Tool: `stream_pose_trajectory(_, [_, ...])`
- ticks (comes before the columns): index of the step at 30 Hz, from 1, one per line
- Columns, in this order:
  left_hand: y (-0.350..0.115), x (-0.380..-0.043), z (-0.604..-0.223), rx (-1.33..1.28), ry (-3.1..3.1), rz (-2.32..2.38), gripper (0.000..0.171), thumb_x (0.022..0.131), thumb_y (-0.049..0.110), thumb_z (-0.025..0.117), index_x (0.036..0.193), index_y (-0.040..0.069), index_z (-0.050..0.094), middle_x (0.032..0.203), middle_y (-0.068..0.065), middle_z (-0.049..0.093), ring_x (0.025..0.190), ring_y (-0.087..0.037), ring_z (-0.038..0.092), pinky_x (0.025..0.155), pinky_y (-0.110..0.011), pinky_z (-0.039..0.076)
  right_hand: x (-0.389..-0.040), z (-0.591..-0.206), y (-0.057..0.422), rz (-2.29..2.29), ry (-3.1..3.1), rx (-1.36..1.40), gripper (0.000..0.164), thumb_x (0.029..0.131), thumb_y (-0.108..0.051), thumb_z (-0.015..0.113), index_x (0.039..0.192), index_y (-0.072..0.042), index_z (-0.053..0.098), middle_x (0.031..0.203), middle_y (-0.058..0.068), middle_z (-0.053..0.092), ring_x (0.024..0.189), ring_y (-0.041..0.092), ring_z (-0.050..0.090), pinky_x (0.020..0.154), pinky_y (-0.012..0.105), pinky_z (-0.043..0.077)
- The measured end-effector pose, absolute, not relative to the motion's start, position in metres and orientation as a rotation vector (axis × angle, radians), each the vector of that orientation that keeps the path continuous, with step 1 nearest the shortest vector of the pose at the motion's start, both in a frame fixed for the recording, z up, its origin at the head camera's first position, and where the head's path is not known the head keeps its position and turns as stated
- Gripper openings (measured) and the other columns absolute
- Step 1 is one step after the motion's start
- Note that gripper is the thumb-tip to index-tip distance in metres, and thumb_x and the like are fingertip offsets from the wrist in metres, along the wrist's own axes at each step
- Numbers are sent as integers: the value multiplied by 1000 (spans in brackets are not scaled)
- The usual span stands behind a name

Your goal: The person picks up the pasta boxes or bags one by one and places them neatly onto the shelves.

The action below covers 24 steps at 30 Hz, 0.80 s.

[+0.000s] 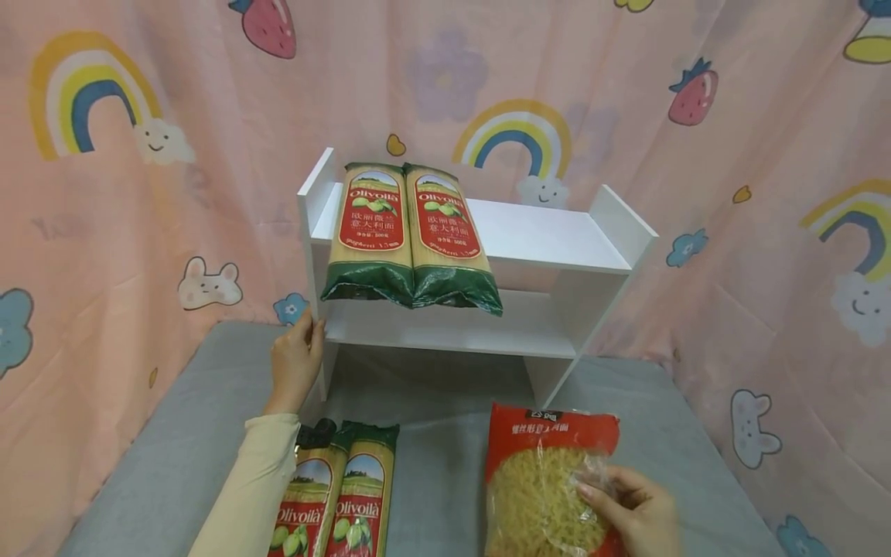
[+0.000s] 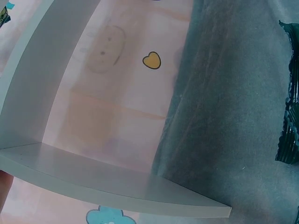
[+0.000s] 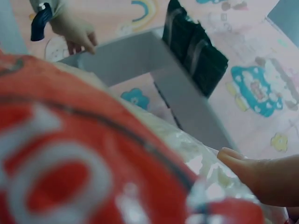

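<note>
My left hand (image 1: 298, 362) grips the left side panel of a white two-tier shelf (image 1: 550, 232), fingers around its edge at mid height. Two packs of spaghetti with red labels and green ends, a left one (image 1: 372, 224) and a right one (image 1: 445, 224), lie side by side on the top tier and jut past its front edge. My right hand (image 1: 639, 510) pinches the right side of a red and clear bag of short pasta (image 1: 532, 495). In the right wrist view the thumb (image 3: 266, 182) presses on the clear plastic of that bag.
Two more spaghetti packs lie on the grey cloth (image 1: 438, 464), partly behind my left forearm: one pack (image 1: 358, 495) and its neighbour (image 1: 302, 495). The shelf's right side panel (image 1: 619, 232) rises above the top tier. A pink patterned curtain (image 1: 390, 77) hangs close behind.
</note>
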State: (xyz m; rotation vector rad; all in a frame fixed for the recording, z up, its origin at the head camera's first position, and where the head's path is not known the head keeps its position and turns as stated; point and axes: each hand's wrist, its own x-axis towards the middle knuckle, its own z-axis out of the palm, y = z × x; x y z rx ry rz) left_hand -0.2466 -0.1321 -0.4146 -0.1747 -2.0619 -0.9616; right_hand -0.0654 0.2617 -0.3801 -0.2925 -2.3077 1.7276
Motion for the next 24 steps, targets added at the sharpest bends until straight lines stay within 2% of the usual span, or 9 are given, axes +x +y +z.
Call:
stream_pose_trajectory(3, [-132,-247,-414,-175,-2064,-959,22,91,4,60,109,-9,61,76,-26,65,62,-37,63,54,-49,49,-66,-371,264,1748,-2240,-195,15,78,7,70,87,-4,73,70,-1,70,47,10,53,43,25,42])
stream_pose_trajectory(7, [-131,-247,-413,-169,-2074,-961,23,92,4,60,110,-10,61,77,-26,65,63,-37,64,54,-49,49,-68,-356,267,1774,-2141,-24,18,78,13,67,89,0,72,75,1,71,59,14,65,50,22,49])
stream_pose_trajectory(14, [-130,-245,-412,-176,-2077,-964,26,92,4,59,113,-11,60,76,-26,65,61,-37,63,54,-49,49,-74,-329,273,1796,-2053,115,18,79,17,64,94,8,69,82,4,72,71,14,67,59,24,52])
stream_pose_trajectory(19, [-130,-244,-414,-188,-2066,-967,27,91,3,60,116,-10,60,75,-26,65,59,-37,63,53,-50,48,-76,-310,272,1715,-2039,91,10,79,14,67,88,11,68,79,6,71,63,13,64,52,23,47])
stream_pose_trajectory(24, [-131,-245,-415,-181,-2047,-957,25,90,2,61,113,-9,61,76,-26,66,61,-37,63,54,-50,48,-78,-293,267,1714,-2017,-8,19,77,11,71,95,12,67,80,7,71,65,17,66,55,30,54])
